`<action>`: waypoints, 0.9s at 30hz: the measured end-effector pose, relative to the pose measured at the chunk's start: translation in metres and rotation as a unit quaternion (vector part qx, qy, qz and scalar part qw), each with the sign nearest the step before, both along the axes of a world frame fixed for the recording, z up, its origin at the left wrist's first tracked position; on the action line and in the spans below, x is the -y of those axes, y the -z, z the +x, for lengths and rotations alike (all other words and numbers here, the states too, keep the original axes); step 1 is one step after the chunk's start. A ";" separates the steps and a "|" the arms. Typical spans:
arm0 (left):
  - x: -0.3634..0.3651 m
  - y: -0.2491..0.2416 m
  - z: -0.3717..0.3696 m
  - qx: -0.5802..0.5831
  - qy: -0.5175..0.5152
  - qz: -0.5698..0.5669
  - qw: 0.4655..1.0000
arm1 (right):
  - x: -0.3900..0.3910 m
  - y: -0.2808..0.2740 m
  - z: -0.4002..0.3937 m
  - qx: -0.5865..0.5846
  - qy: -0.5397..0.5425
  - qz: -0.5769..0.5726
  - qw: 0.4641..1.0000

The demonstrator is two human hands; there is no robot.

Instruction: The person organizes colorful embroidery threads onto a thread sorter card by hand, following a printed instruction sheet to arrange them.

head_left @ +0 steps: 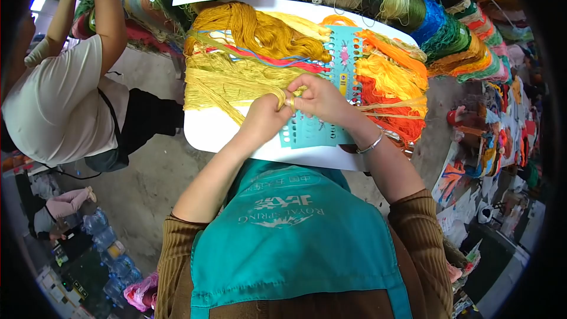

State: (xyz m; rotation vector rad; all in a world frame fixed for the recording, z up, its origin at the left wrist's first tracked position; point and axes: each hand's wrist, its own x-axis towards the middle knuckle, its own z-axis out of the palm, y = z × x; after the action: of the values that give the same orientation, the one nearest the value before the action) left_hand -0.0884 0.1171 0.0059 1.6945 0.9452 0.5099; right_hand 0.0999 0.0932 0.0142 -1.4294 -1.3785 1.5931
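- Teal apron (289, 254) lies nearest the camera.
- Left hand (263, 120) grips yellow thread (269, 89).
- Right hand (322, 101) pinches the same thread — over the punched card (316, 134).
- Card rests on the white board (204, 133).

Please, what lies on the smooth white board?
Loose bundles of yellow, orange and red thread, plus teal hole-punched card. Beneath them, the white board is hidden from view.

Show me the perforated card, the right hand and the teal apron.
Perforated card (313, 136), head view: on its lower teal part.
Right hand (322, 100), head view: on its back.
Teal apron (292, 248), head view: middle of its front.
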 end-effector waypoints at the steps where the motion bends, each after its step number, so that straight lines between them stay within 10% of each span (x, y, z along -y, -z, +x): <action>1: -0.004 -0.007 -0.006 0.077 -0.047 -0.243 0.966 | -0.001 0.001 0.000 0.010 -0.001 -0.009 1.000; 2: -0.011 -0.023 -0.016 0.148 -0.091 -0.470 0.866 | -0.002 0.002 0.000 0.019 -0.003 -0.018 1.000; 5: -0.028 -0.016 -0.074 0.421 -0.146 -0.569 0.691 | -0.003 0.003 0.000 0.106 -0.032 0.021 0.994; 8: -0.050 -0.043 -0.143 0.494 -0.285 -0.382 0.727 | 0.000 0.002 -0.002 0.117 -0.024 0.027 0.993; 10: -0.064 -0.028 -0.198 0.662 -0.230 -0.315 0.640 | 0.001 -0.003 -0.006 0.135 -0.026 0.027 0.990; 18: -0.006 -0.033 -0.109 0.167 -0.288 -0.253 0.909 | 0.018 -0.011 -0.013 0.248 -0.028 0.186 0.950; 27: -0.006 -0.034 -0.098 0.182 -0.271 -0.235 0.915 | 0.013 0.019 -0.030 0.391 -0.048 0.332 0.857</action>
State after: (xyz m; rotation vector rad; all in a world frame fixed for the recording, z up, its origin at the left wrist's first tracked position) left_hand -0.1866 0.1235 0.0401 0.8529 1.1459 0.8520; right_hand 0.0698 0.0798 -0.0045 -1.5992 -2.1905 0.4056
